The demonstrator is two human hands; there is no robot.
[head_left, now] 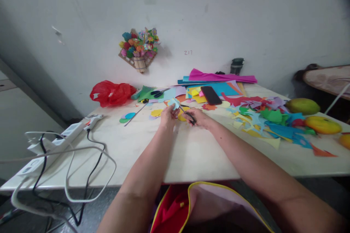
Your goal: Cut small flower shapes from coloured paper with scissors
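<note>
My left hand [168, 116] pinches a small light-blue paper piece [172, 103] above the middle of the table. My right hand [199, 117] is closed around the dark handles of a pair of scissors [182, 108]. The scissors' blades point up and left, close to the edge of the blue paper; whether they touch it I cannot tell. Under and beside my hands lie yellow paper shapes [156, 113] and an orange paper flower [209, 107]. Blue and green paper rounds [130, 115] lie farther left, beside a thin purple strip.
A phone [211, 95] rests on coloured sheets at the back. Paper scraps [273, 116] and mangoes [322, 125] spread over the right side. Another pair of scissors [157, 94] and a red plastic bag [112, 93] are back left. A power strip [51, 149] with cables lines the left edge.
</note>
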